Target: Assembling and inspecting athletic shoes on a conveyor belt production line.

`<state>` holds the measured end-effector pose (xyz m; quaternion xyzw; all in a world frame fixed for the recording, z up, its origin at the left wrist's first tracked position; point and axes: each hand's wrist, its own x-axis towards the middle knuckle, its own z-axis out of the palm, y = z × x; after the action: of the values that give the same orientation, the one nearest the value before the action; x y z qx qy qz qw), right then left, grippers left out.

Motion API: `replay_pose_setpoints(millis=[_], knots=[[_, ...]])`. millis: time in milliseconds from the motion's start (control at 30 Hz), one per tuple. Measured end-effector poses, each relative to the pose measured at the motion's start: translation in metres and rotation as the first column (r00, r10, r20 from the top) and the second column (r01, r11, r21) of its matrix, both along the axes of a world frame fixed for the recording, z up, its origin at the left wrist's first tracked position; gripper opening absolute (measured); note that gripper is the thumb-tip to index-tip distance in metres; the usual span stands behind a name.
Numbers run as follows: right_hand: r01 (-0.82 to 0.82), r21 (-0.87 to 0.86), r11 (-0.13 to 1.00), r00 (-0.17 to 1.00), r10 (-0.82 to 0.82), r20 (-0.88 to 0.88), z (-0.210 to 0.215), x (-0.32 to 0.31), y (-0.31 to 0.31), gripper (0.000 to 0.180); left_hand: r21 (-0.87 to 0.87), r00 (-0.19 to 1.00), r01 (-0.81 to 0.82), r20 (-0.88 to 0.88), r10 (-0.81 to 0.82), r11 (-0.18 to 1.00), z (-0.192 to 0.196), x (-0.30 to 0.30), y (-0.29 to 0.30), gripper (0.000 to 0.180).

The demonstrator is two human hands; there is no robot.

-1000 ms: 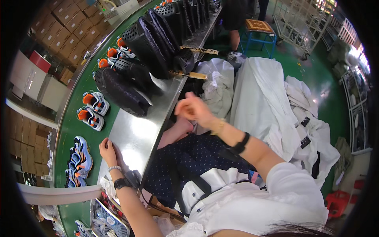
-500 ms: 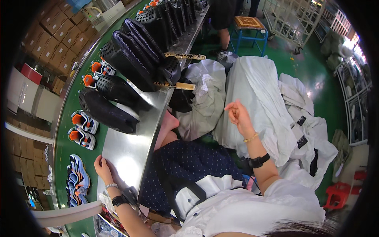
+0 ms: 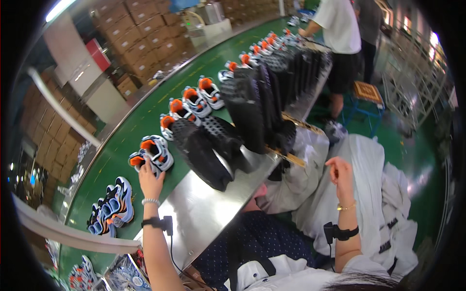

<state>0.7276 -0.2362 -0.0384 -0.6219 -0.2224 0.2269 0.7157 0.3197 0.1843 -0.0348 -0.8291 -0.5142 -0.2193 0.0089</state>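
The left hand [image 3: 152, 178] touches a chunky sneaker [image 3: 135, 160] with orange lining on the smooth green belt [image 3: 233, 56]; whether it grips, I cannot tell. The empty right hand [image 3: 341, 173], loosely curled, is over crinkled white sheeting [image 3: 365, 157]. Dimpled black boot-shaped forms [image 3: 242, 109] crowd the shiny metal counter [image 3: 194, 201].

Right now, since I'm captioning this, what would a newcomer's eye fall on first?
Probably the row of black, perforated pieces along the metal ledge, beside orange-lined shoes on the green belt. Nearer, the left hand seems to touch one shoe of a pair; the right hand hovers before white sheeting at right.
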Motion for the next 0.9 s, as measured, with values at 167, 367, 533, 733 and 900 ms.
replay_pose_setpoints(millis=[167, 367, 533, 733, 900], knots=[[-0.060, 0.109, 0.992, 0.916, 0.011, 0.402, 0.106, 0.006, 0.059, 0.028, -0.056, 0.936, -0.126, -0.337, 0.100, 0.990, 0.002, -0.007, 0.049, 0.068], [-0.026, -0.121, 0.992, 0.606, 0.112, 0.787, 0.175, 0.022, 0.175, 0.026, -0.266, 0.995, -0.018, -0.095, -0.007, 0.964, 0.005, 0.005, 0.058, 0.037], [0.228, -0.364, 0.903, 0.321, 0.283, 0.904, 0.187, 0.026, 0.215, 0.040, -0.210, 0.978, -0.172, 0.079, 0.192, 0.963, 0.008, 0.019, 0.024, 0.034], [0.231, -0.451, 0.862, 0.284, 0.384, 0.879, 0.197, 0.004, 0.226, 0.048, 0.089, 0.945, -0.141, 0.308, 0.108, 0.986, -0.026, -0.001, 0.047, 0.030], [0.323, -0.475, 0.818, 0.145, 0.454, 0.879, 0.194, 0.006, 0.235, 0.054, -0.017, 0.892, -0.083, 0.445, 0.082, 0.996, -0.035, -0.014, 0.037, 0.048]])
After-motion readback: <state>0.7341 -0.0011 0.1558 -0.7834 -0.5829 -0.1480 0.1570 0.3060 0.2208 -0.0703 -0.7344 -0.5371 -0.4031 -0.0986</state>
